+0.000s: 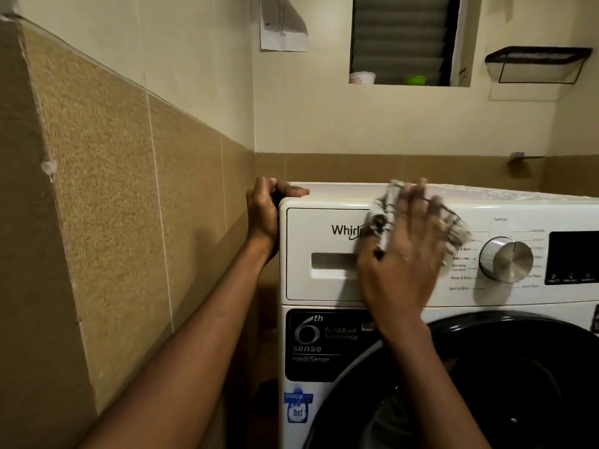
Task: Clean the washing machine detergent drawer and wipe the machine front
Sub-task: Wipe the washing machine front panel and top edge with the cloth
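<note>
My left hand (264, 212) curls around the top left corner of the white front-loading washing machine (518, 209), gripping it. My right hand (405, 264), fingers straight and spread, presses a grey-and-white checked cloth (385, 215) flat against the machine's front, just left of the silver round dial (507, 259). The white detergent drawer (317, 286) sits closed at the upper left, partly behind that hand.

A wall (129, 189) runs close left of the washing machine (518, 207). Its detergent drawer (324, 254) sits upper left, dial (506, 259) to the right, door (518, 367) below. The right hand (402, 267) presses a cloth (387, 215) between drawer and dial; the left hand (264, 215) grips the top left corner.
</note>
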